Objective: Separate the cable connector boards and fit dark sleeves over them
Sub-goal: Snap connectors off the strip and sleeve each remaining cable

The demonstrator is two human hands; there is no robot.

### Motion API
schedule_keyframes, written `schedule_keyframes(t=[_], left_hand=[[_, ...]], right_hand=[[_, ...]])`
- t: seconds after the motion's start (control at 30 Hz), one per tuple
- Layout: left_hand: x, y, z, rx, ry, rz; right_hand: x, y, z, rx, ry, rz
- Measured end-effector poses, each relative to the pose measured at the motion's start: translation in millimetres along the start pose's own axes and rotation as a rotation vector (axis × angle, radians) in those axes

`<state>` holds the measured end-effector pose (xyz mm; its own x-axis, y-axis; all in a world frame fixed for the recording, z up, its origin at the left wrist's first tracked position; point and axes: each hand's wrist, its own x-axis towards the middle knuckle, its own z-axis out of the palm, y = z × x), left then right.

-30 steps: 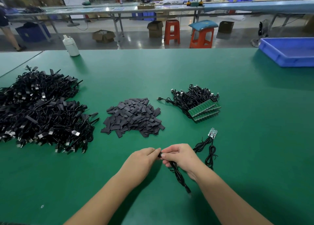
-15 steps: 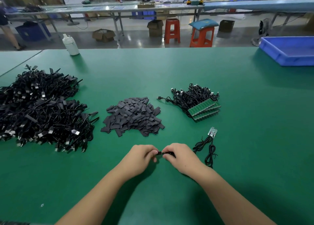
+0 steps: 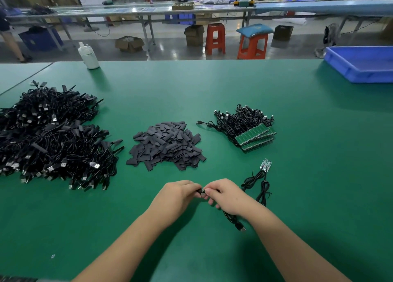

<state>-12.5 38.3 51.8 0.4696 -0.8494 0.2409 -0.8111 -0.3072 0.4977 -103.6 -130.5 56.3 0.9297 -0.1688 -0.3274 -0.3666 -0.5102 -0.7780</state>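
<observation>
My left hand (image 3: 178, 196) and my right hand (image 3: 225, 194) meet fingertip to fingertip near the table's front middle, pinching a small dark sleeve (image 3: 202, 192) over the board end of a black cable (image 3: 234, 220). The cable trails below my right hand and ends in a USB plug. Right of my hands lies a loose pair of cables with small joined boards (image 3: 265, 165). Behind them sits a bundle of cables on green board strips (image 3: 255, 136). A pile of dark sleeves (image 3: 165, 145) lies in the middle.
A large heap of black sleeved USB cables (image 3: 53, 137) fills the left of the green table (image 3: 319, 175). A white bottle (image 3: 88, 56) stands at the far edge, and a blue tray (image 3: 361, 64) sits far right.
My hands stayed together at the same spot and shifted their grip on the sleeve. The cable's tail with its plug shows below my right hand again.
</observation>
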Motion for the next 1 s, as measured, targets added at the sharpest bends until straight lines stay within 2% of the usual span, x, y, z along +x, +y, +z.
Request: schedule_keyframes(t=[0.13,0.27,0.4,0.5,0.77,1.0], left_hand=[[-2,1,5,-0.035,0.002,0.007],[-4,-1,13,0.029,-0.027,0.029],[-4,-3,15,0.079,-0.008,0.019],[-4,-3,14,0.093,0.037,-0.010],[-3,-3,17,0.125,-0.020,0.045],[-3,-6,17,0.273,-0.044,0.140]], right_hand=[[-2,-1,2,-0.072,0.024,0.034],[-2,-1,9,-0.187,0.018,0.060],[-3,1,9,-0.019,0.046,0.099],[-4,2,5,-0.142,0.111,0.085],[-3,-2,6,-0.337,0.069,0.001],[-7,-7,6,-0.256,0.032,-0.007]])
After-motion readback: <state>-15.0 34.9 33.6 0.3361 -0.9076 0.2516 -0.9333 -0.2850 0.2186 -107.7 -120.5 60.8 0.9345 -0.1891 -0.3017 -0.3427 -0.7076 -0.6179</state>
